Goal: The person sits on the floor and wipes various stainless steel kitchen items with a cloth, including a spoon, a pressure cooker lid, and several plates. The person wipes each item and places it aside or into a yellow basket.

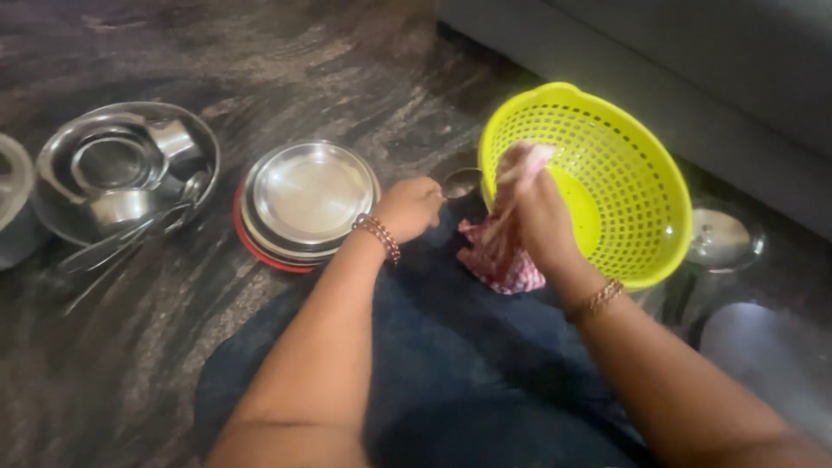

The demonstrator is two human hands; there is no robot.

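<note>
My left hand [409, 208] is closed around the handle of a steel spoon or ladle [461, 182], whose bowl shows just beside the basket. My right hand [539, 217] grips a red-and-white checked cloth [503, 260] and presses it against the inside of a yellow perforated plastic basket [607, 173], which is tilted on its side. The cloth hangs down below the hand onto my dark blue lap. Both wrists wear beaded bracelets.
A stack of steel plates [308, 201] on a red plate lies left of my left hand. Further left, a large steel bowl [126, 169] holds cups, bowls and utensils. A steel lid [724, 238] lies right of the basket. A grey ledge [693, 69] runs behind.
</note>
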